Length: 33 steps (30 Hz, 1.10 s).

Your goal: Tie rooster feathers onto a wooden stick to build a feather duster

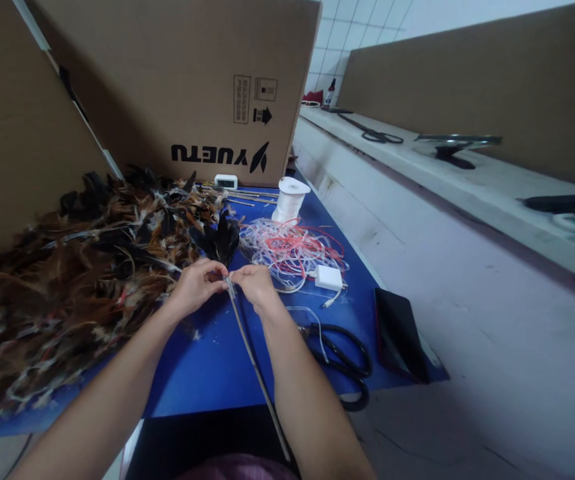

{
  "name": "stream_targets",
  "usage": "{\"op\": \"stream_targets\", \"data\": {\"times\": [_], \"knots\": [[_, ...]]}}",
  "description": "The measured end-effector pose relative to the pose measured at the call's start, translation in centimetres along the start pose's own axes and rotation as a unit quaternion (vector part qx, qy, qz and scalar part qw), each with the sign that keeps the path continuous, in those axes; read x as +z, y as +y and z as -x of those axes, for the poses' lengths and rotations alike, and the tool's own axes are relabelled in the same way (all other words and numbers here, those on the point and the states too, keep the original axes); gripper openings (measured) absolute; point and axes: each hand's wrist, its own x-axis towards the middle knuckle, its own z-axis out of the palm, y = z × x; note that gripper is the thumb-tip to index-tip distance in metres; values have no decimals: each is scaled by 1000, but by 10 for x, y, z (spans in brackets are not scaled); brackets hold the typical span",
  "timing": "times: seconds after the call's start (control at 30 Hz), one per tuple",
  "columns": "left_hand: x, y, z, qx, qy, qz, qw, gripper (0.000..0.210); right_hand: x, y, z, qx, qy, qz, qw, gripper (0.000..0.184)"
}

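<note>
A thin wooden stick [250, 353] slants from my lap up to the blue table, with dark feathers [221, 241] fanned out at its far end. A clear plastic strip [230, 288] wraps the stick just below the feathers. My left hand [198, 287] pinches the joint from the left, thumb and forefinger closed. From the right, my right hand [257, 285] is closed at the same joint; its fingertips are partly hidden. A big heap of brown and black feathers [92, 280] lies left of my left hand. Scissors with black handles [350, 353] rest beside my right forearm.
Right of my hands lie tangled clear and red strips [292, 250], a white spool [291, 199], a white charger [328, 277] and a dark phone [401, 333]. A cardboard box [182, 80] stands behind. Another pair of scissors [374, 133] lies on the ledge [467, 177].
</note>
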Motion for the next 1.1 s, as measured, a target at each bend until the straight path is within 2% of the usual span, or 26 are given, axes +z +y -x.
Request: {"op": "stream_targets", "data": {"times": [0.2, 0.3, 0.43, 0.57, 0.73, 0.87, 1.1], "knots": [[-2, 7, 3, 50, -11, -106, 993, 6, 2, 4, -1, 18, -6, 35, 999, 10], [-2, 6, 4, 63, -20, -121, 990, 2, 4, 4, -1, 22, -8, 53, 998, 9], [0, 4, 3, 78, -28, -141, 986, 6, 4, 3, 0, 22, -2, 71, 997, 8], [3, 4, 1, 89, -8, -141, 986, 9, 3, 1, 0, 27, 5, 69, 997, 10], [9, 2, 2, 34, 26, -87, 995, 7, 3, 1, 0, 31, 0, 50, 998, 11], [13, 1, 4, -23, 34, 12, 999, 8, 1, 1, 0, 34, -9, 37, 999, 12], [18, -1, 3, -86, 51, 170, 980, 13, -3, -7, 1, 56, -41, 17, 997, 16]]}}
